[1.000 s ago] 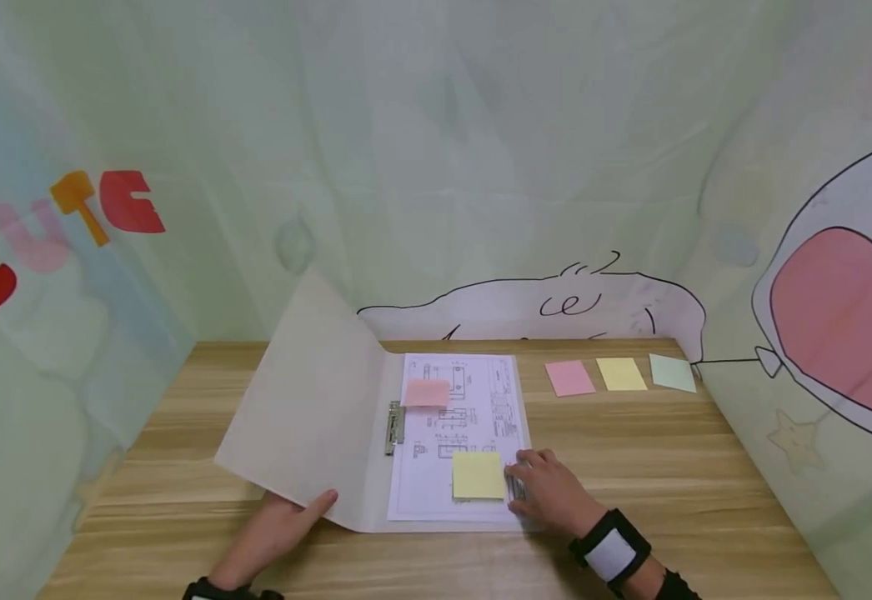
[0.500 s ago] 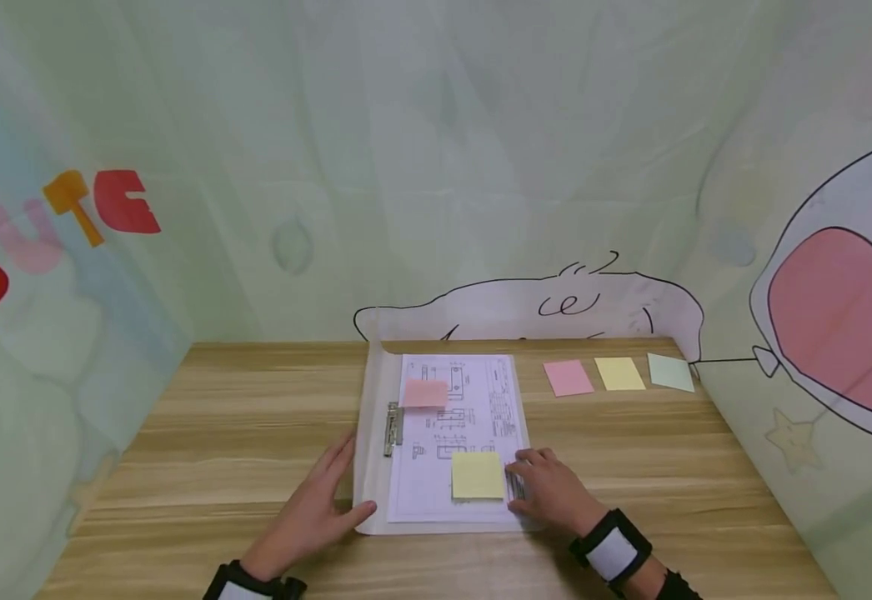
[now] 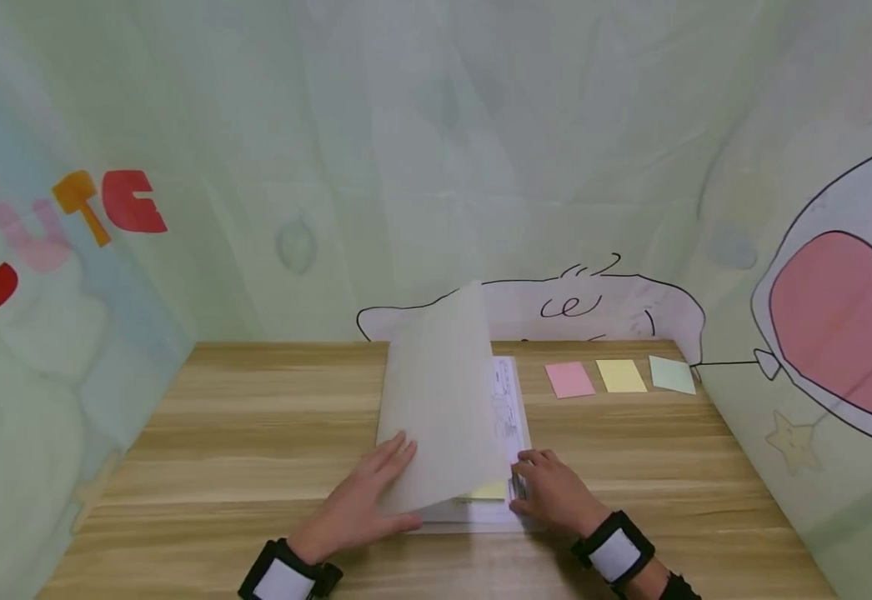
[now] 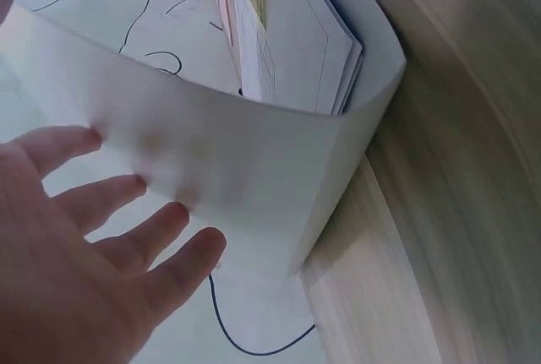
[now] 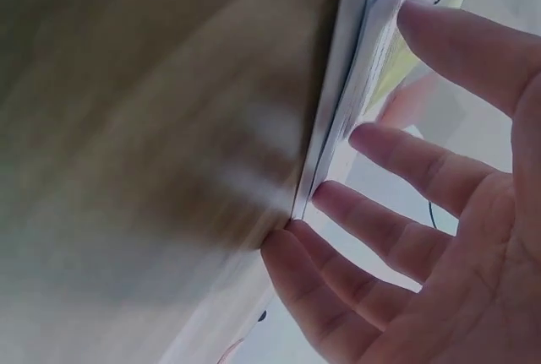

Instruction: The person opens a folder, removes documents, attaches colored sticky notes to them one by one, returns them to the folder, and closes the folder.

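A white file folder stands half folded, its cover [image 3: 436, 400] raised and leaning over the printed drawing sheets [image 3: 509, 417] clipped inside. My left hand [image 3: 361, 508] is at the cover's left side, and in the left wrist view its spread fingertips [image 4: 203, 250] press the outside of the bent cover. Under the cover's lower corner shows part of a yellow sticky note [image 3: 490, 492]; the metal clip is hidden. My right hand [image 3: 556, 492] rests at the folder's right edge, its loosely bent fingers [image 5: 372, 212] touching the sheets' side in the right wrist view.
Beyond the right hand lie a pink sticky note [image 3: 570, 379], a second yellow sticky note [image 3: 621, 376] and a pale green one [image 3: 672, 374] in a row. The wooden table [image 3: 241, 417] ends at printed fabric walls [image 3: 293, 167].
The folder's cover has swung from the left side up and rightward over the sheets, hiding the clip and the pink note on them. My left hand followed rightward; my right hand stayed put.
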The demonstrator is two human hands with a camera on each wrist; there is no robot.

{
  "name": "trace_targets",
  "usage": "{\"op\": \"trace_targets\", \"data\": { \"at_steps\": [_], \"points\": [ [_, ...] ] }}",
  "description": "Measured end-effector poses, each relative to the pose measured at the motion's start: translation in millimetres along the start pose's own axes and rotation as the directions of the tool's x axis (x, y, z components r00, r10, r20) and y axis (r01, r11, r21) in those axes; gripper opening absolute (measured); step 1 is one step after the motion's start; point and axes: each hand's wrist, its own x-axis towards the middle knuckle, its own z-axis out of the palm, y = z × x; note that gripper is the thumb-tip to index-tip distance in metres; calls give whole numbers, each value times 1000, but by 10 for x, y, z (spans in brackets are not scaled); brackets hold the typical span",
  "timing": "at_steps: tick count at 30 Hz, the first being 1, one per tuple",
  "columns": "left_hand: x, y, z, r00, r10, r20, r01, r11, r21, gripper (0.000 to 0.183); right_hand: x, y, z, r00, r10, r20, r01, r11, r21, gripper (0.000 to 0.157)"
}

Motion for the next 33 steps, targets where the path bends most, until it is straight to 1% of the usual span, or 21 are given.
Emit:
{"op": "trace_targets", "data": {
  "at_steps": [3,5,7,8,10,13,14,16,19,21,23,25,28,33],
  "points": [
    [52,21,21,999,29,-22,-29,999,42,67,0,37,2,996,-64,-64,67,997,36,44],
    [82,20,36,999,32,-35,-30,997,69,59,0,57,3,986,-123,-112,130,990,54,43],
    [114,11,50,998,31,-47,-26,995,101,54,1,76,4,974,-172,-150,183,981,66,42],
    [132,4,57,998,29,-52,-23,993,116,53,2,87,5,968,-192,-164,205,977,66,41],
    [164,-10,67,998,12,-56,-4,990,142,55,1,108,9,963,-202,-179,217,974,67,41],
    [208,-25,69,998,-37,-53,45,986,160,63,-1,132,13,961,-202,-189,221,972,82,39],
    [222,-29,70,997,-54,-49,62,984,165,66,-5,136,9,963,-191,-191,212,972,100,39],
    [245,-35,73,996,-87,-34,91,981,170,71,-16,146,0,973,-142,-182,170,974,147,37],
    [273,-49,98,992,-125,-2,123,979,162,74,-41,168,-34,986,-34,-163,66,978,198,32],
    [289,-51,119,989,-144,22,139,980,145,74,-62,188,-70,987,35,-158,-2,979,202,28],
    [298,-50,140,987,-156,42,150,980,134,74,-91,206,-112,983,72,-170,-40,983,182,24],
    [310,-42,153,985,-165,55,156,978,138,74,-110,211,-150,978,90,-190,-59,985,161,23],
    [330,-18,155,983,-169,66,158,976,150,72,-108,167,-194,972,108,-211,-74,984,160,28],
    [370,35,156,982,-165,94,145,971,189,70,5,-29,-220,976,98,-197,-70,987,143,47]
  ]
}}
